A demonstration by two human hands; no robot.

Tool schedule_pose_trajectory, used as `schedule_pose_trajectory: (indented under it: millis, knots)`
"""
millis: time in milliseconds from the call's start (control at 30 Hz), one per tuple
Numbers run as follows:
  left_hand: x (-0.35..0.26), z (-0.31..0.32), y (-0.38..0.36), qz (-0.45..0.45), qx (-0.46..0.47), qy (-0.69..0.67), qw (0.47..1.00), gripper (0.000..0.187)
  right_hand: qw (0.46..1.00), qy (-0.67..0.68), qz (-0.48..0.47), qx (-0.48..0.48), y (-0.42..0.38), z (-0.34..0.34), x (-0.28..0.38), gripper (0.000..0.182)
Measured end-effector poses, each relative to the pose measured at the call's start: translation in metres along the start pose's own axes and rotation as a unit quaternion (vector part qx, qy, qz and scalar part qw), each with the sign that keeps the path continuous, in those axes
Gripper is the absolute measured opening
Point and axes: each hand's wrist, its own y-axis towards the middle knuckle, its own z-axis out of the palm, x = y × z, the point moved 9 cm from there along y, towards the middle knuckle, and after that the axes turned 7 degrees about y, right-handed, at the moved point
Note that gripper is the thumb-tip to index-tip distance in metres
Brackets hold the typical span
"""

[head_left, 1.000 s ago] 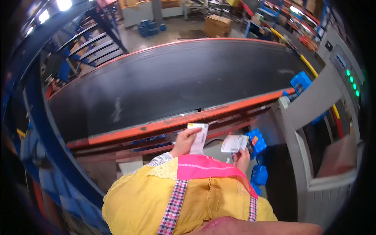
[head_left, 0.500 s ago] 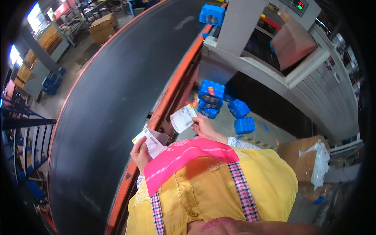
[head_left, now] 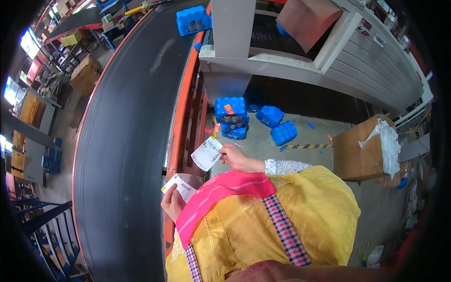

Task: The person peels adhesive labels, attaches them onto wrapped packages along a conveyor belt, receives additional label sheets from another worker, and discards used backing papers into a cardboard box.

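"What makes for a good hold here?"

"Edges only, I'd say. The right label (head_left: 205,155) is gripped near one corner, so most of its print shows. The left label (head_left: 179,185) has a digit over part of its face; a grip closer to the margin should leave more readable. A paler flap shows beside it, but I can't tell whether that's a fold or another sheet."

"And where do they lie against the hands?"

"The right hand (head_left: 235,158) pinches its label, which juts leftward from the fingertips. The left hand (head_left: 173,205) pinches the other, which reaches forward past the fingers, lower in view. They're near each other but apart, so neither covers the other: worth doing, in my judgement."

"What's around them?"

"The left label shows against the orange rail (head_left: 177,129) of the conveyor belt (head_left: 127,141). Past the right label, a stack of blue packs (head_left: 230,109) stands on the floor (head_left: 307,162), with loose blue packs (head_left: 283,133) near it. A grey machine (head_left: 231,28) stands ahead, and a cardboard box (head_left: 348,155) sits to the right."
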Motion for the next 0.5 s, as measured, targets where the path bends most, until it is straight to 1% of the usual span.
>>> schedule_pose_trajectory:
  millis: [67, 167, 267, 300, 367, 400, 500]
  knots:
    - [-0.003, 0.011, 0.004, 0.003, 0.016, -0.023, 1.0, 0.02, 1.0, 0.009, 0.009, -0.012, 0.005, -0.007, 0.002, 0.019]
    - [-0.001, 0.015, 0.013, -0.005, 0.042, -0.043, 0.998, 0.019, 0.999, 0.013, -0.012, -0.047, 0.01, -0.022, 0.007, 0.018]
    - [-0.005, 0.027, 0.021, 0.03, 0.023, 0.046, 0.998, 0.018, 0.998, 0.018, -0.019, -0.052, 0.013, -0.027, 0.012, 0.02]
    - [-0.017, 0.033, 0.018, 0.022, 0.012, 0.108, 0.994, 0.015, 0.999, 0.02, -0.015, -0.042, 0.016, -0.028, 0.01, 0.021]
    - [-0.003, 0.033, 0.024, 0.019, 0.05, 0.167, 0.985, 0.012, 0.999, 0.025, -0.007, -0.024, 0.023, -0.031, 0.008, 0.025]
    - [0.001, 0.032, 0.025, 0.02, 0.052, 0.159, 0.986, 0.011, 0.999, 0.024, -0.004, -0.022, 0.025, -0.03, 0.007, 0.028]
    - [0.001, 0.034, 0.023, 0.011, 0.049, 0.137, 0.989, 0.011, 1.0, 0.011, -0.01, -0.023, 0.018, -0.018, 0.012, 0.018]
